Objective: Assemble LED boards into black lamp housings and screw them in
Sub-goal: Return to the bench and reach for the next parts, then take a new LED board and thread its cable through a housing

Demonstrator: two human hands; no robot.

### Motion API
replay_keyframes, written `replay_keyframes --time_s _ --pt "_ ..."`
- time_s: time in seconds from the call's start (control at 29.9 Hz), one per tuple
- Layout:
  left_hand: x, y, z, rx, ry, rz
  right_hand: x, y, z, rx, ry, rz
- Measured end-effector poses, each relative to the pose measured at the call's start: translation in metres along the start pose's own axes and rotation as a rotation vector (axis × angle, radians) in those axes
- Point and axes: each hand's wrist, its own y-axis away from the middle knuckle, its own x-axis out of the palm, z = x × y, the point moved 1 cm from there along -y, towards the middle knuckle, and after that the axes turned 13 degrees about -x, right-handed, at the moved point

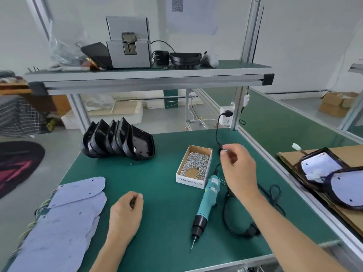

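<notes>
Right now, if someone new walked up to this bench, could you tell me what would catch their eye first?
Probably the teal electric screwdriver lying mid-mat with its tip toward the near edge, just in front of the small box of screws. Next, the row of black lamp housings nested at the far left of the green mat, and the pale LED boards fanned along the near left. The right hand hovers beyond the screwdriver, fingertips pinched together.

1. Housings (119, 140): glossy black shells, nested in a row on edge, far left of the green bench (161, 222).
2. LED boards (64, 216): pale lilac, flat, overlapping pile at near-left edge; screw holes visible.
3. Screws (194, 163): small, silver, in an open cardboard box (193, 166), mid-bench.
4. Screwdriver (206, 205): teal electric, lying flat, bit toward near edge, just beside the box.
</notes>
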Motion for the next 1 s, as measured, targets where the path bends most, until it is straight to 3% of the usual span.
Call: replay_keyframes --time_s 0.2,0.37,0.74,1.0 --pt "-0.001 0.0 -0.001 0.011 0.024 -0.021 0.123 0.011 0.046 -0.072 -0.097 0.5" --pt "0.001 -0.001 0.002 0.028 0.064 -0.007 0.197 0.001 0.057 -0.025 -0.019 0.761" --pt "0.004 -0.007 0.009 0.067 0.096 -0.022 0.277 -0.024 0.046 -0.147 0.278 0.777" --pt "0.004 -0.007 0.01 0.09 0.11 -0.035 0.263 -0.029 0.032 -0.261 0.351 0.666"
